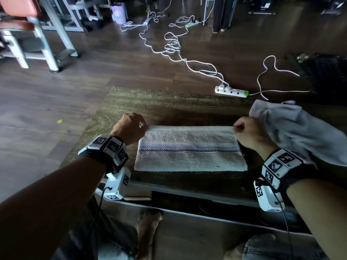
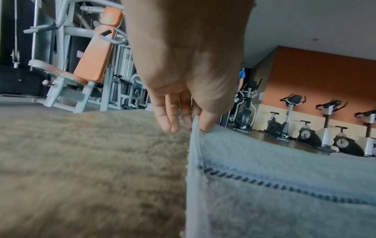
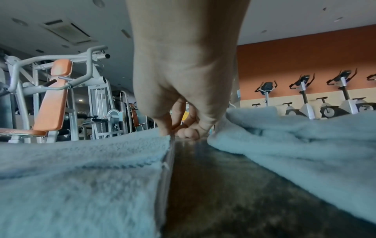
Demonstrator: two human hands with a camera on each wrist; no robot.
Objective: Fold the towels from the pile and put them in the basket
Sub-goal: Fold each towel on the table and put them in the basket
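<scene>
Terry cloth, pale with a dark checked stripe and a lilac band: the towel [image 1: 190,149] lay flat on the wooden table [image 1: 161,102], directly in front of the person, apparently folded once already. Left hand [image 1: 129,128] pinched the far left corner between thumb and fingers; the left wrist view confirmed the thumb [image 2: 206,124] pressed on the hem. Right hand [image 1: 249,132] pinched the far right corner in the same way, fingertips [image 3: 164,128] on the edge. Far edge was slightly raised between the two grips.

Pile of unfolded towels [image 1: 300,132], grey and rumpled, sat on the table just beside the right hand. Basket not identified with certainty in any view.

Handling judgement: cloth looked soft, light and limp, with no stiffness of its own; it should sag wherever unsupported and is neither fragile nor slippery. Corners and hemmed edges are the best holds, both ends taken together to keep the fold square.

Writing: none legible on the towel. Wrist bands [image 1: 110,147] carried only black-and-white square marker patterns, no readable text.
</scene>
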